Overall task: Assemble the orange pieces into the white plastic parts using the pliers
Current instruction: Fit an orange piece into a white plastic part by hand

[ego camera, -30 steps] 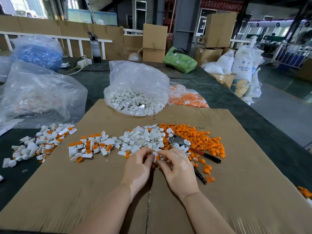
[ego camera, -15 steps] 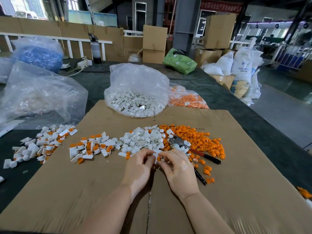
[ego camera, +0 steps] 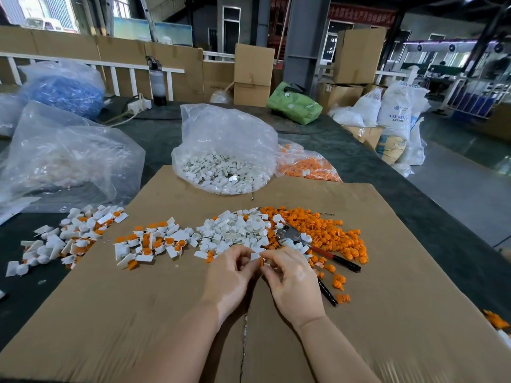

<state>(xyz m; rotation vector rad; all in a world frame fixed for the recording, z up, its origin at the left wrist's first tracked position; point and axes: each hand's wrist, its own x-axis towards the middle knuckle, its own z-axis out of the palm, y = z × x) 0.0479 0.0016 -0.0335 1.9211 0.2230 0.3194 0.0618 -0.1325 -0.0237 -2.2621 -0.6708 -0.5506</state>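
A factory or warehouse floor: stacked cardboard boxes (ego camera: pixel 253 73), resin sacks (ego camera: pixel 398 111) and steel pillars (ego camera: pixel 304 42) stand beyond a long desk (ego camera: pixel 373 167) carrying bulk bags of plastic parts (ego camera: pixel 224 150).

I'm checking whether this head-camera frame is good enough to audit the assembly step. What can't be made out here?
- Whether the orange piece is seated in the white part: both are tiny, and fingers of the left hand and right hand cover the join.
- The pliers: one handle runs under the right hand, and white parts cover some of the jaws.
- The large clear bag's contents: blurred by crinkled plastic.
- The orange pieces at the right edge: cut off by the frame.
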